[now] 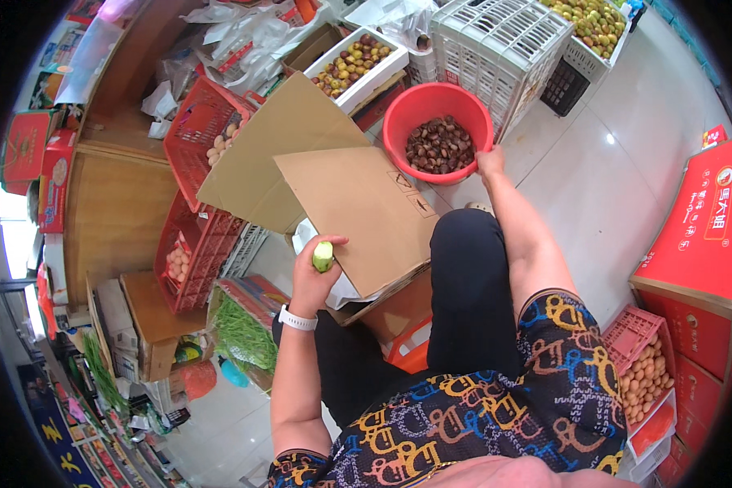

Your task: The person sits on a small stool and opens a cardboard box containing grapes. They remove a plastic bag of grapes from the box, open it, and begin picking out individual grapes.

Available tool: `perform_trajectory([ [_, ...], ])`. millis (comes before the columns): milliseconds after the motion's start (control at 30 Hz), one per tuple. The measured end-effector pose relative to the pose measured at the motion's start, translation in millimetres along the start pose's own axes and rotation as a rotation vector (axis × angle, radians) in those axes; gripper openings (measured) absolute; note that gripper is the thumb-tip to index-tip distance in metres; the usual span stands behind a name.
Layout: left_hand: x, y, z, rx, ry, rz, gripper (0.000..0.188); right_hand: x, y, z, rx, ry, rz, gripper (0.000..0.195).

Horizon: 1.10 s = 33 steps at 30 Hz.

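My left hand [318, 268] is closed around a pale green handle-like object [322, 257]; the rest of it is hidden in the palm. A white band sits on that wrist. At the upper right my right hand [489, 163] grips the rim of a red plastic bucket [396, 146]. Dark brown, glossy chestnut-like nuts [440, 145] lie in the bucket. An open cardboard box [360, 213] stands before my knees with its flaps raised, and white lining shows inside it beside my left hand.
White crate [500, 36] and a foam box of jujube-like fruit [360, 67] stand beyond the bucket. Red baskets with eggs [183, 244] are at left, near green vegetables [244, 329]. At right are another egg basket [634, 341] and red cartons [695, 219].
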<state>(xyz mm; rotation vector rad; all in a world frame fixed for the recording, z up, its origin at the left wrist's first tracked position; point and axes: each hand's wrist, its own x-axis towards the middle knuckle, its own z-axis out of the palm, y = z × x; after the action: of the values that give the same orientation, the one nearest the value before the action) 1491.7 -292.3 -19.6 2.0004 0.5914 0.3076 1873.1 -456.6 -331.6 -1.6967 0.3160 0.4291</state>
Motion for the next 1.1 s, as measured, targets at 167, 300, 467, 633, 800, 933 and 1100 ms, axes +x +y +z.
perform_trajectory([
  [167,28.1,14.6,15.9,-0.006,-0.101,0.099,0.041,2.3,29.1,-82.2,0.36,0.054,-0.026,0.029],
  [300,62.2,45.9,39.9,0.04,-0.177,0.26,0.041,-20.4,55.9,-174.3,0.362,0.186,0.113,0.034],
  [467,118.7,76.4,93.5,0.05,-0.191,0.449,0.041,-47.7,69.8,-284.7,0.402,0.321,0.064,0.035],
  [633,165.9,93.7,164.5,0.031,-0.187,0.625,0.042,-81.2,113.1,-422.3,0.452,0.37,0.018,0.04],
  [800,172.6,32.0,257.0,0.195,-0.512,0.486,0.053,-90.6,84.2,-488.7,-0.298,0.647,-0.257,0.042],
  [933,99.1,-106.4,242.7,0.466,-0.772,0.096,0.049,-142.3,-70.0,-361.5,-0.099,0.206,-0.394,0.036],
  [1100,-6.3,-146.6,188.2,0.266,-0.408,0.08,0.034,-143.6,-161.4,-201.8,-0.348,-0.561,-0.519,0.035],
])
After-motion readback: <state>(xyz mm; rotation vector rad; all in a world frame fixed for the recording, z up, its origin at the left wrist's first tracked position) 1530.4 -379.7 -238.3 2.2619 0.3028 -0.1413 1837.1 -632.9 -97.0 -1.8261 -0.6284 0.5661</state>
